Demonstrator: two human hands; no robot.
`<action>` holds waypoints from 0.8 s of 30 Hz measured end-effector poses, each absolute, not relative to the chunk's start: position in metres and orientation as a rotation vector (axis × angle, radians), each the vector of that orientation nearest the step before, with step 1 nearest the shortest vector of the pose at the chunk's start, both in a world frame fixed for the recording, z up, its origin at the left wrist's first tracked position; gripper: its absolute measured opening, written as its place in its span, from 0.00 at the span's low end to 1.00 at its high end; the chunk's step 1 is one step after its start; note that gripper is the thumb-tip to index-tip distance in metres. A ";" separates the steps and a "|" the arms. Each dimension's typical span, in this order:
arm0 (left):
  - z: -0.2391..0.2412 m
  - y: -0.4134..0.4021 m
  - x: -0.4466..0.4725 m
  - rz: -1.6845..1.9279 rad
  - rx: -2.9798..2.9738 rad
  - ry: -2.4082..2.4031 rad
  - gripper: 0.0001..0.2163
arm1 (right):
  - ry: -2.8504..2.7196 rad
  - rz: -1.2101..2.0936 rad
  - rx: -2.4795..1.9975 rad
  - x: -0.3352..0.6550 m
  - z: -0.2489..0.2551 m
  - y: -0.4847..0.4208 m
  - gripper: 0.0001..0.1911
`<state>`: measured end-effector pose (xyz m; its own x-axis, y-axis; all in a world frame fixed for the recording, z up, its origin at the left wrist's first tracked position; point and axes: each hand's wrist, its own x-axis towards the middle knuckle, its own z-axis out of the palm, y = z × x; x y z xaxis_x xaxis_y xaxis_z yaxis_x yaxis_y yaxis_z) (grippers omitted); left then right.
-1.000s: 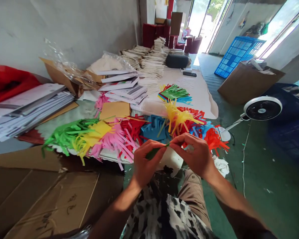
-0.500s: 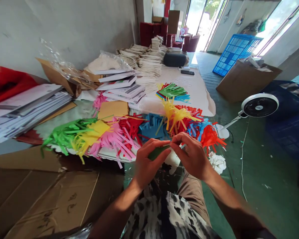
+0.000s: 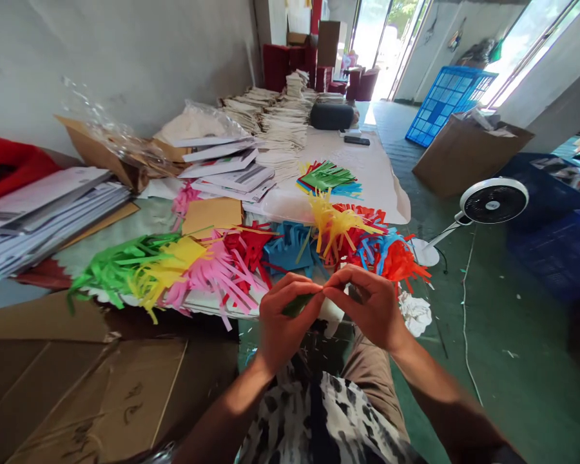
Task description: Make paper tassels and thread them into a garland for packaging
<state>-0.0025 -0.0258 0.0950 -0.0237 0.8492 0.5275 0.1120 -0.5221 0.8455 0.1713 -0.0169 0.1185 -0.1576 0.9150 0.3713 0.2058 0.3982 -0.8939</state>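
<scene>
My left hand [image 3: 284, 322] and my right hand [image 3: 373, 308] meet over my lap, both pinched on a small rolled piece of green paper [image 3: 297, 305]. Most of that paper is hidden by my fingers. Just beyond my hands lies a row of fringed coloured paper pieces on the table edge: green [image 3: 120, 265], yellow [image 3: 171, 264], pink [image 3: 217, 274], red [image 3: 249, 248], blue [image 3: 290, 248] and orange-red [image 3: 401, 261]. A yellow fringed bundle [image 3: 333, 222] stands up among them.
Stacks of printed sheets [image 3: 43, 212] and envelopes [image 3: 227, 171] cover the table's left and middle. Flattened cardboard [image 3: 91, 380] lies at lower left. A white floor fan [image 3: 493, 203], a cardboard box [image 3: 468, 154] and a blue crate [image 3: 444, 106] stand on the green floor to the right.
My hands have drawn closer together and a little lower, still pinching the green paper, of which less shows now. The view has shifted slightly rightward.
</scene>
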 end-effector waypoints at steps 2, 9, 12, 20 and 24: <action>0.093 -0.025 -0.003 1.574 1.644 1.005 0.03 | -1.656 0.808 -1.009 0.172 0.120 -0.019 0.01; 0.084 -0.024 -0.001 1.494 1.482 1.050 0.01 | -1.655 0.759 -0.958 0.174 0.125 -0.025 0.04; 0.083 -0.023 0.000 1.491 1.488 1.040 0.02 | -1.674 0.733 -0.980 0.174 0.126 -0.025 0.03; 0.082 -0.022 0.001 1.403 1.557 1.029 0.01 | -1.659 0.591 -1.010 0.176 0.114 -0.025 0.04; 0.080 -0.021 0.002 1.420 1.536 1.043 0.02 | -1.625 0.681 -1.032 0.179 0.114 -0.026 0.04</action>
